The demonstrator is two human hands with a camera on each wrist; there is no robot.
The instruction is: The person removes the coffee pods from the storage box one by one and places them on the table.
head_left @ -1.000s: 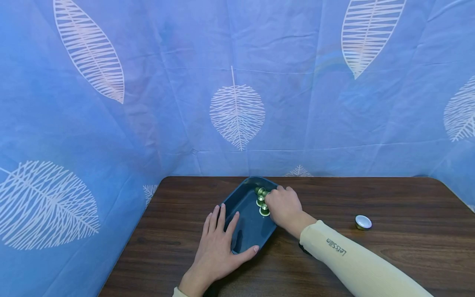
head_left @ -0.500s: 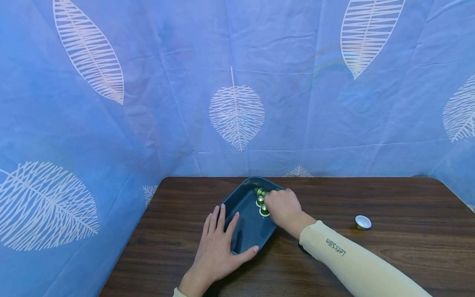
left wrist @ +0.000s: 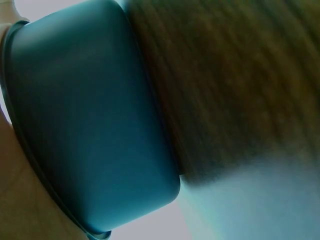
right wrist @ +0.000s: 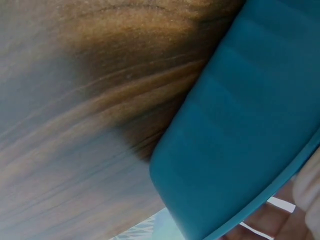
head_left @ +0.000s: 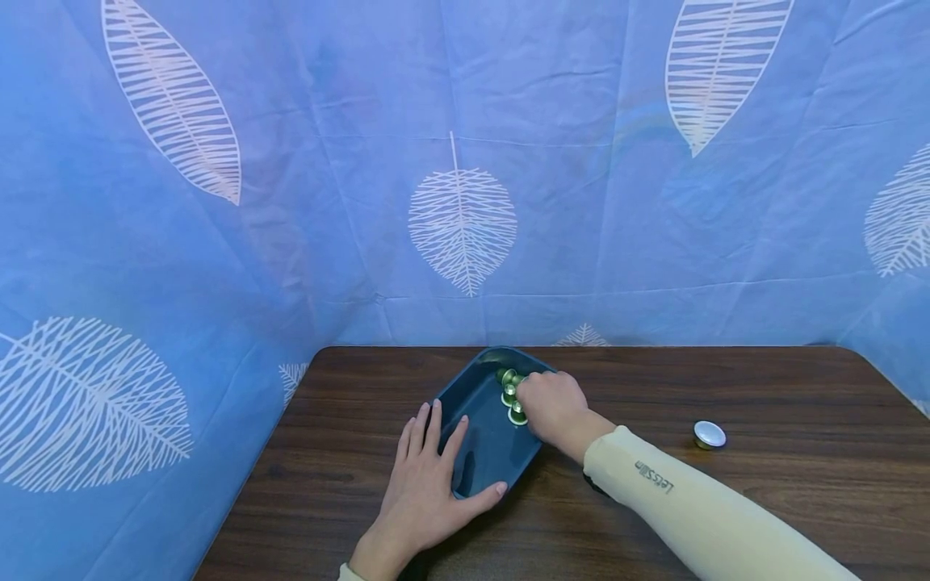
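A dark blue-green tray [head_left: 488, 444] lies at a slant on the table. Several green coffee capsules [head_left: 517, 416] are grouped inside, near its right wall. My left hand [head_left: 421, 488] rests on the tray's near left rim with spread, straight fingers, its thumb across the near end. Over the right rim reaches my right hand [head_left: 555, 407], fingers bent down beside the capsules. Its fingertips are hidden, so whether they hold a capsule does not show. The tray's outer wall [left wrist: 90, 115] fills much of the left wrist view and also shows in the right wrist view [right wrist: 250, 115].
One more capsule with a white lid [head_left: 709, 434] sits on the wooden table [head_left: 799, 484], right of the tray. Behind the table's far edge hangs a blue cloth [head_left: 567, 242] with white leaf prints. The right forearm sleeve [head_left: 683, 492] crosses the front right.
The right hand has shifted very slightly at the tray's right side, still beside the capsules. The left hand and the tray stay where they were.
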